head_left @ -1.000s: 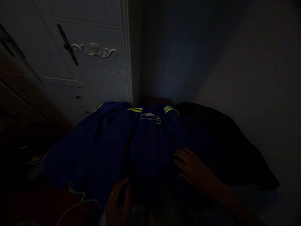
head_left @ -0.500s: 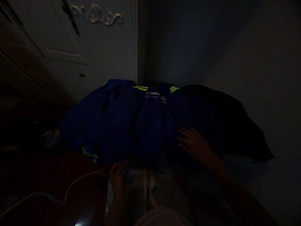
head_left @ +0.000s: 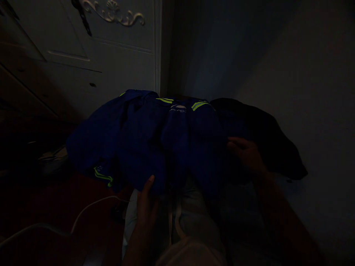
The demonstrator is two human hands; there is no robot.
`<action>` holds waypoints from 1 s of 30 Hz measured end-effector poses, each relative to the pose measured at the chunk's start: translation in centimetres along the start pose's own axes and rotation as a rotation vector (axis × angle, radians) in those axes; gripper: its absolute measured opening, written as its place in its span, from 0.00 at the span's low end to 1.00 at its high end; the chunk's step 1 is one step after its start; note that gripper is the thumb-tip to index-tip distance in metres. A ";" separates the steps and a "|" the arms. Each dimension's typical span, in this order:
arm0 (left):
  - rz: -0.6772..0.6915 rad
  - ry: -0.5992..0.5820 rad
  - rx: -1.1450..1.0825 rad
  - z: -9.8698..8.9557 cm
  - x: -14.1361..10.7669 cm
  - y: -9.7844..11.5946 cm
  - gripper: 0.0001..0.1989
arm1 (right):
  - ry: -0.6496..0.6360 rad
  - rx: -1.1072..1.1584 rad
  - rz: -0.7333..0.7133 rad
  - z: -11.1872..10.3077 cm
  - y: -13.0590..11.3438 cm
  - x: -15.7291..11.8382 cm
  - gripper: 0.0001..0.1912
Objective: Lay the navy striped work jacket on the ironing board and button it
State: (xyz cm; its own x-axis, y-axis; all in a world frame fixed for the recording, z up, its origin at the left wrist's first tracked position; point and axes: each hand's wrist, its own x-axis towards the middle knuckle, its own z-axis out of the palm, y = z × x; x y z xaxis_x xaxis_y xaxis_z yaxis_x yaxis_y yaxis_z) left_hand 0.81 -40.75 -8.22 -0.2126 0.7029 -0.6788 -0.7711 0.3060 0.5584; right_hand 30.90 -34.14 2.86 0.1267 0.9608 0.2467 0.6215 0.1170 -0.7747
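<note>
- Blue garment (head_left: 149, 144): centre of frame, creased.
- Left hand (head_left: 147, 201): lower centre; thumb on blue garment, other fingers hidden, grip cannot be told.
- Right hand (head_left: 246, 153): right of centre; fingers bent together, pinch too dark to confirm.
- Risk: uneven pulling could bunch blue garment; slack fabric could catch white cord (head_left: 88, 203), lower left.

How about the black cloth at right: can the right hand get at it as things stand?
Probably yes: the right hand is close by the black cloth, with nothing visible standing between them. It also appears to touch the blue garment; it's too dark to tell whether it grips that.
</note>
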 end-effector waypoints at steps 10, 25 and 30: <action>0.085 -0.120 0.124 1.0 -1.1 -1.9 0.24 | -0.178 -0.022 -0.072 4.6 -0.7 -8.6 0.15; 0.095 -0.290 0.440 2.5 -0.4 -4.4 0.17 | -0.522 -0.111 0.251 6.1 4.3 -11.9 0.23; -0.063 -0.485 0.537 2.3 -0.3 -7.0 0.21 | -0.307 -0.072 0.004 3.3 0.8 -7.7 0.22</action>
State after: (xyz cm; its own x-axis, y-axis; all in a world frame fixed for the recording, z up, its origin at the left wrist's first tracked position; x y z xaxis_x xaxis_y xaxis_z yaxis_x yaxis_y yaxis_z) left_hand 7.61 -41.59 -10.82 0.2087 0.8408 -0.4995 -0.3453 0.5412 0.7667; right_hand 27.89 -40.64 -1.54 -0.1035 0.9935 0.0483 0.6756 0.1059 -0.7296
